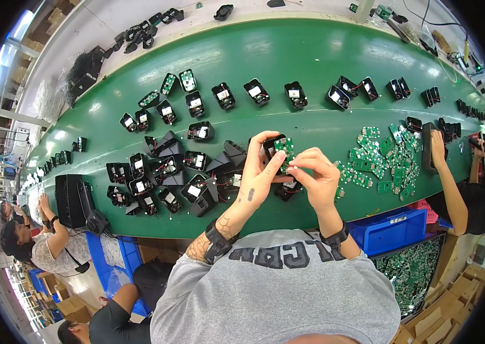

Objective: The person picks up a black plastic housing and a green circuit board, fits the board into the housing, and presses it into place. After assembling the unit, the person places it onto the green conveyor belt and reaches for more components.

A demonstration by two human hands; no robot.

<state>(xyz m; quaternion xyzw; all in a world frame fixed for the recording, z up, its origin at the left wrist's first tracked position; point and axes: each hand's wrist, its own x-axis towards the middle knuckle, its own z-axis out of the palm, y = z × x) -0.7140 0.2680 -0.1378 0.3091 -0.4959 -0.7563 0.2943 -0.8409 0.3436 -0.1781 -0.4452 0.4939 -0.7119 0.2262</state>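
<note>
My left hand [258, 176] grips a small black plastic housing [269, 147] above the table's near edge, its thumb laid across a green circuit board [283, 146] at the housing's open face. Close against the board's lower right, my right hand [319, 179] pinches thumb and forefinger together. Whatever lies between those fingertips is too small to make out; a whitish speck shows there. Beneath my hands sits another black housing [288, 190], partly covered. A crowded group of open black housings [165, 167] with white parts and wires inside lies left of my left hand.
Loose green circuit boards [362, 163] are heaped right of my hands. Housings [256, 92] stand in a row across the green table [242, 51]. A co-worker's hand [438, 149] touches a black box [427, 146] at right. A blue bin [388, 234] sits below the edge.
</note>
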